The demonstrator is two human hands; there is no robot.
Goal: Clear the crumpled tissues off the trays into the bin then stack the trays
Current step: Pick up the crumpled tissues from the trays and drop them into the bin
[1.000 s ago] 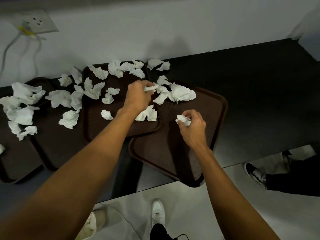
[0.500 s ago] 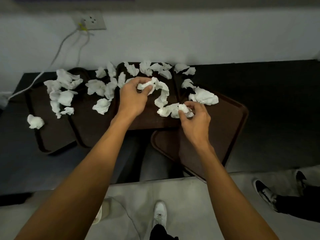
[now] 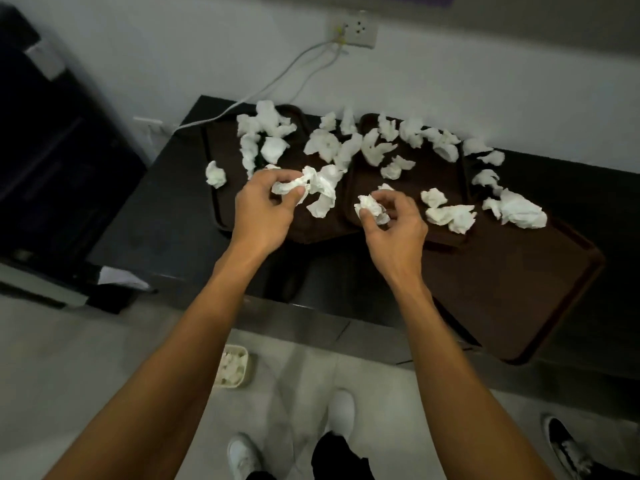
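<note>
Tissues (image 3: pixel 519 214) lay across the trays (image 3: pixel 502 271), mostly at far edges. L hand (image 3: pixel 263 209) pinched a wad (image 3: pixel 311 183), R hand (image 3: pixel 394 226) pinched another wad. Loose pinch could drop them before the bin (image 3: pixel 231 367) on floor (image 3: pixel 104 375).

Head view: riding on the person's head, looking forward and steeply down.
Facing: pointing at the wall (image 3: pixel 450 81) at 12 o'clock; floor (image 3: pixel 69 358) showing at 6.
Nearness: sitting at arm's length; left hand (image 3: pixel 263 209) and right hand (image 3: pixel 394 230) reaching centre frame over trays (image 3: pixel 512 278) and tissues (image 3: pixel 523 213).
Overlap: one view covering it all.
</note>
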